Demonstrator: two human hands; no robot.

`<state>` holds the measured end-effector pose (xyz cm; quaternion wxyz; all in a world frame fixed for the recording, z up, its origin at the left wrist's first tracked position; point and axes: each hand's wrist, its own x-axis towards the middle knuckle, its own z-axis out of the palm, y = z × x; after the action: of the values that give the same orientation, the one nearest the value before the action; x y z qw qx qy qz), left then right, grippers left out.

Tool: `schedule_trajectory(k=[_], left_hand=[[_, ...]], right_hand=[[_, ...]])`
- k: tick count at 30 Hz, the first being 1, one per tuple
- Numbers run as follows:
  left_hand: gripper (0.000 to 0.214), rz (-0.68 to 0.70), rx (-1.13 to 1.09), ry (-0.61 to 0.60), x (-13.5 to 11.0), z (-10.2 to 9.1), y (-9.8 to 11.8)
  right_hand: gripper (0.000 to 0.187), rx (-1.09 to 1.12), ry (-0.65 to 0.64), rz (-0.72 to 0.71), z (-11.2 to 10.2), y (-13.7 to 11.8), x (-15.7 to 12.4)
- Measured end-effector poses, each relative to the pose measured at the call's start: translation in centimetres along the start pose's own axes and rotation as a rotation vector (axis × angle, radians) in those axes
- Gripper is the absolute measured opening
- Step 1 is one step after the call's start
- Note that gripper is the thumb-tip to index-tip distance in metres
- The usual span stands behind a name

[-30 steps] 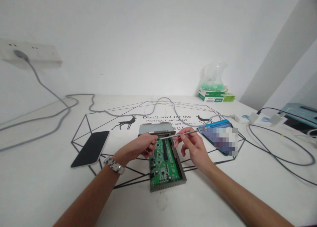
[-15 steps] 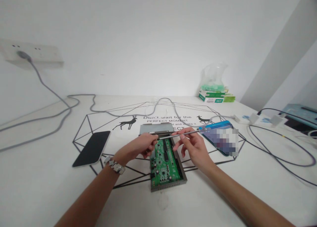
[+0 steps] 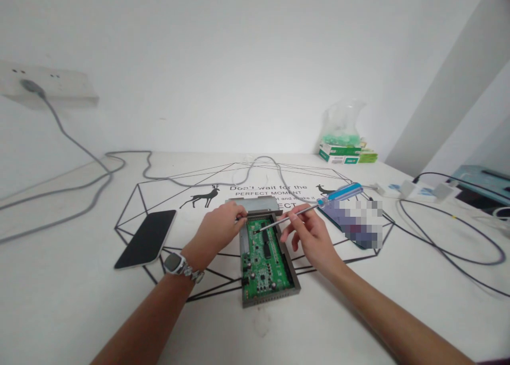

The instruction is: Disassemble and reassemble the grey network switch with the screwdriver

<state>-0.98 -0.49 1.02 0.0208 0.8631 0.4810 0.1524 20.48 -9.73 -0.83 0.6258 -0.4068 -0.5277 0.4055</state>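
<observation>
A green circuit board [image 3: 265, 261] lies in an open grey metal case [image 3: 295, 280] at the middle of the white table. My right hand [image 3: 308, 235] pinches the shaft of a long screwdriver [image 3: 297, 212] with a blue handle; its tip touches the far end of the board. My left hand [image 3: 219, 229], a watch on its wrist, rests closed at the case's far left corner, fingertips on the rim. A grey metal cover [image 3: 252, 204] lies just behind the case.
A black phone [image 3: 146, 238] lies face up to the left. A second phone [image 3: 353, 221] lies to the right, partly blurred. Grey cables [image 3: 91, 181] run from a wall socket strip [image 3: 48, 88]. Green boxes with a plastic bag [image 3: 345, 147] stand at the back right. Chargers and black cable loops [image 3: 454, 237] lie far right.
The screwdriver has tilted, its tip dropping from between my hands onto the board. My left hand let go of the tip and moved to the case's far left corner.
</observation>
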Motion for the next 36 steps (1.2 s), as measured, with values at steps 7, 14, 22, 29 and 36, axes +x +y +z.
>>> schedule_trajectory(k=[7, 14, 22, 29, 36], left_hand=[[0.021, 0.052, -0.009, -0.002, 0.7, 0.2, 0.1], [0.02, 0.061, -0.091, 0.028, 0.8, 1.2, 0.3], [0.021, 0.052, -0.188, 0.082, 0.6, 0.9, 0.6], [0.027, 0.087, -0.62, 0.144, 0.8, -0.3, 1.3], [0.011, 0.044, -0.726, 0.151, 0.9, 0.3, 1.5]], right_hand=[[0.032, -0.017, -0.003, 0.003, -0.1, 0.1, 0.1], [0.031, -0.06, 0.004, -0.028, -0.2, 0.4, 0.1], [0.027, -0.322, -0.03, -0.081, -0.1, -0.6, 2.5], [0.011, -0.768, -0.228, -0.281, 2.6, -4.3, 8.5], [0.015, -0.864, -0.24, -0.346, 3.6, -3.3, 9.3]])
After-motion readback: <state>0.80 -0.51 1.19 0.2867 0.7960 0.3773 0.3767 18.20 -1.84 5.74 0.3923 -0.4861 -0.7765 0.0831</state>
